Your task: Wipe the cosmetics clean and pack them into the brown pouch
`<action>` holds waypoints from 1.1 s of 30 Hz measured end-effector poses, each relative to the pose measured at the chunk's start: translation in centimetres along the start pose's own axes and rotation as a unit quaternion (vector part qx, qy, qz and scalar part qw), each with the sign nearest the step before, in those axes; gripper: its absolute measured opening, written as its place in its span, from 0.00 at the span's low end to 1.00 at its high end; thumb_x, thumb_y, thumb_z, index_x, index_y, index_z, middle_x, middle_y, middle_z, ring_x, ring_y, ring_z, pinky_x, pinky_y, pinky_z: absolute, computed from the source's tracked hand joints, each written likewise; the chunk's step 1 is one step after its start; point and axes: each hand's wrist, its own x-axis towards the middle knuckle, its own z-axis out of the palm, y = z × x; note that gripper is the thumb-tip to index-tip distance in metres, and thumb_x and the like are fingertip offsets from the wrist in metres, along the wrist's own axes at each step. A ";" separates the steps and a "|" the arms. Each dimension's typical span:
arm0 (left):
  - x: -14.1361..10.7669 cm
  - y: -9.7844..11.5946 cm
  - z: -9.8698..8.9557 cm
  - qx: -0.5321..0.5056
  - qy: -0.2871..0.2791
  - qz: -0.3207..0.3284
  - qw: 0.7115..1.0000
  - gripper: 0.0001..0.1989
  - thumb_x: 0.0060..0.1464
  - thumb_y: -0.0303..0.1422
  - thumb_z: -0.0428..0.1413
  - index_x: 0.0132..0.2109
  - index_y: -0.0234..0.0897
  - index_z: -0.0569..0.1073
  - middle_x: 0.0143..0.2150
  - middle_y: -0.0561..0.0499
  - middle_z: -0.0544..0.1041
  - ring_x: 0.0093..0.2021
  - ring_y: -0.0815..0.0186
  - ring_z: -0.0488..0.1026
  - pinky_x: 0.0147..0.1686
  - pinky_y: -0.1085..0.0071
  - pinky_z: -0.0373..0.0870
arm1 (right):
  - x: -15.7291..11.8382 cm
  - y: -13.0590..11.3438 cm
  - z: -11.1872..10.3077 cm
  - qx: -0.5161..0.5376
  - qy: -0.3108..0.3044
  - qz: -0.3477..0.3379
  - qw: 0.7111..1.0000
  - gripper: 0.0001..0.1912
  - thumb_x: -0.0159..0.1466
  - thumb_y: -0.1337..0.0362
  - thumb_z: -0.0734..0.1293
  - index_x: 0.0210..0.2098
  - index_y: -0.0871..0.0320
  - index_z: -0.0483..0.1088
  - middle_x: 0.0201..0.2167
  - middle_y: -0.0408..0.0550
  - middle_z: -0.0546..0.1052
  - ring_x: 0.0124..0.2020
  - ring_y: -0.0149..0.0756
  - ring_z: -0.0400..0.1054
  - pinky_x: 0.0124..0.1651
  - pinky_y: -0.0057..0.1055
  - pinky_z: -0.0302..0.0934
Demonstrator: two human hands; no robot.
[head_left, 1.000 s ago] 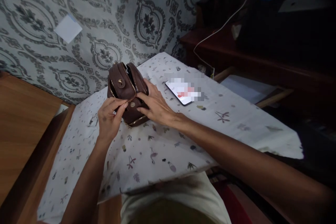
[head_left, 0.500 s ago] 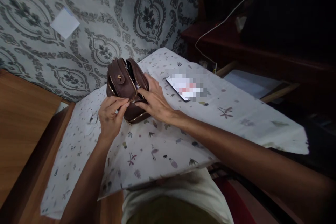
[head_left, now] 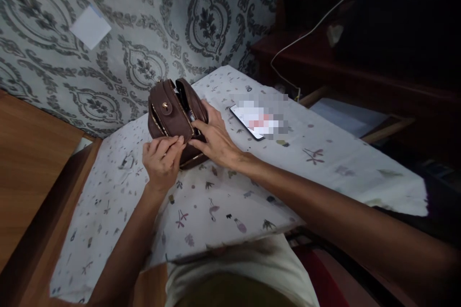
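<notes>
Left hand (head_left: 162,160) has shifted inward over the snap (head view), fingertips (head_left: 179,140) pinching the near end of the brown bag's (head_left: 175,122) flap. Right hand (head_left: 218,143) clasps bag's right side. Bag on table (head_left: 118,196); phone (head_left: 247,121) right of bag.

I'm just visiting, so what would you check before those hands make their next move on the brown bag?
1. Left hand on the brown bag: ok, fingertips pinched at its near edge.
2. Right hand on the bag: ok, against its right side.
3. Right-hand compartment closed: not ok, it gapes.
4. Contents all inside: cannot tell, the interior is mostly dark.
5. Phone apart from the bag: ok, lying to its right on the patterned cloth.
</notes>
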 end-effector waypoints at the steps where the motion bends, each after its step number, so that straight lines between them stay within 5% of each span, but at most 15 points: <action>1: 0.1 0.1 0.0 0.010 -0.001 0.009 1.000 0.08 0.59 0.28 0.61 0.47 0.38 0.77 0.37 0.47 0.83 0.39 0.61 0.76 0.36 0.64 0.60 | 0.0 0.0 0.0 0.003 -0.002 -0.003 1.000 0.16 0.61 0.60 0.71 0.48 0.55 0.72 0.75 0.48 0.42 0.72 0.61 0.42 0.69 0.60 0.47; 7: 0.3 0.3 -0.1 0.043 -0.010 0.022 0.999 0.08 0.60 0.28 0.60 0.47 0.36 0.77 0.38 0.46 0.83 0.39 0.61 0.75 0.36 0.63 0.59 | 0.0 0.1 -0.2 0.020 -0.006 -0.001 1.000 0.16 0.59 0.60 0.73 0.46 0.55 0.73 0.74 0.48 0.43 0.72 0.61 0.41 0.69 0.60 0.47; 15: 1.0 0.1 -1.0 -0.047 -0.066 -0.084 0.993 0.07 0.64 0.33 0.56 0.42 0.38 0.79 0.37 0.48 0.82 0.36 0.63 0.74 0.35 0.65 0.60 | 0.0 -0.3 -0.6 0.036 0.000 0.003 0.999 0.12 0.60 0.66 0.71 0.44 0.55 0.75 0.74 0.46 0.45 0.72 0.58 0.42 0.69 0.60 0.47; 22: 0.6 0.1 -1.0 -0.037 -0.078 -0.072 0.994 0.08 0.62 0.34 0.58 0.47 0.40 0.79 0.40 0.47 0.82 0.39 0.61 0.74 0.38 0.63 0.62 | 0.2 -0.2 -0.9 0.048 0.005 0.009 0.999 0.11 0.59 0.67 0.71 0.43 0.54 0.76 0.72 0.48 0.50 0.72 0.57 0.43 0.68 0.60 0.47; 29: -0.3 0.2 -1.8 -0.096 -0.022 -0.064 0.993 0.11 0.60 0.26 0.58 0.50 0.40 0.76 0.44 0.45 0.78 0.44 0.61 0.74 0.45 0.64 0.69 | 0.3 -0.5 -1.8 0.082 0.043 0.018 0.996 0.09 0.59 0.70 0.66 0.39 0.56 0.76 0.67 0.55 0.59 0.70 0.52 0.52 0.68 0.53 0.52; 33: -0.8 -0.3 -1.9 -0.088 0.012 -0.178 0.980 0.14 0.61 0.31 0.57 0.54 0.41 0.74 0.51 0.42 0.74 0.53 0.57 0.72 0.51 0.60 0.70 | 0.3 -0.5 -2.3 0.093 0.075 0.015 0.993 0.08 0.61 0.68 0.65 0.38 0.55 0.74 0.63 0.56 0.63 0.68 0.51 0.57 0.66 0.53 0.56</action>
